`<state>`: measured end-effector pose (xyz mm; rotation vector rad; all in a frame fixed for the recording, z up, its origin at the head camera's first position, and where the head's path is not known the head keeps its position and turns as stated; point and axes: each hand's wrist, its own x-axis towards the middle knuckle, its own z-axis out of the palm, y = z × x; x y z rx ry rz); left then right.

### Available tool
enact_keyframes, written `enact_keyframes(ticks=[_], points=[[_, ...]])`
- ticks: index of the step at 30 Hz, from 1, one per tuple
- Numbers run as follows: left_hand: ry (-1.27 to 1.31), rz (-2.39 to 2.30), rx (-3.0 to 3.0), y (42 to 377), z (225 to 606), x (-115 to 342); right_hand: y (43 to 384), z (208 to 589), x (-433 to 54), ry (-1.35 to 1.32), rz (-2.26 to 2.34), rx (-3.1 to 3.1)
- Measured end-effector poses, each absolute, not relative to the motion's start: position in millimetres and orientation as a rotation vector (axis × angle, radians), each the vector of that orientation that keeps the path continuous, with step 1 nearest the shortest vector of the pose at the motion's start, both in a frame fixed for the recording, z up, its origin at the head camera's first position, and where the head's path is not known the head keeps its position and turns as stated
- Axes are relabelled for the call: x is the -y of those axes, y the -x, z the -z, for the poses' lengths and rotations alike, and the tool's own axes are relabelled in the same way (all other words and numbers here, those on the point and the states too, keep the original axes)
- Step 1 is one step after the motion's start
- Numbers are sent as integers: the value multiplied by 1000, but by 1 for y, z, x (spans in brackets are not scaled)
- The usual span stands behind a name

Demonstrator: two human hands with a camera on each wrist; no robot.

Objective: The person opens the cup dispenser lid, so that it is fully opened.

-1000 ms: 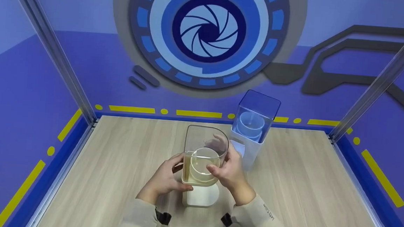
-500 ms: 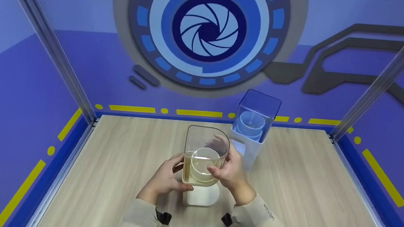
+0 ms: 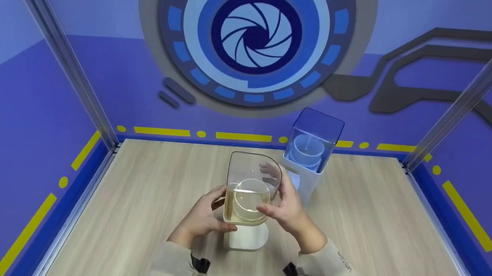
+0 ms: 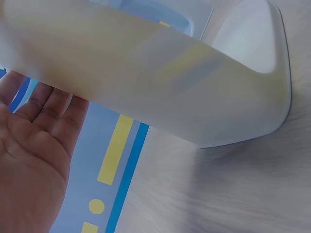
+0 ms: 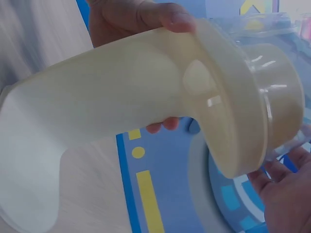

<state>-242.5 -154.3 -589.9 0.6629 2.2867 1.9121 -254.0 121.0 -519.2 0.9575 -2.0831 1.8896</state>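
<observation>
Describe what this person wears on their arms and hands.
The left sleeve and right sleeve are pale beige; the right bears dark lettering, too small to read. Each has a black piece at its inner edge. Left hand and right hand are ungloved.

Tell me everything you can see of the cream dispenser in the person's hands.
The cream dispenser looks like smooth plastic: a tall column, a foot rounded on one side, and a clear hopper with one curved side around a round, cup-like part. No lid shows. It is roughly upright, its foot apparently on the wooden table. The left hand grips it just below the hopper; the right hand holds the hopper's side.
</observation>
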Motion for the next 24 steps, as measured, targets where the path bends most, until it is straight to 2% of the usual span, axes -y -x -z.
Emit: enact_keyframes(ticks=[11, 24], points=[[-660, -1898, -2297, 244, 591, 155, 247, 480, -128, -977, -1834, 2141], [-662, -1905, -2269, 244, 590, 157, 247, 474, -119, -864, -1879, 2156]])
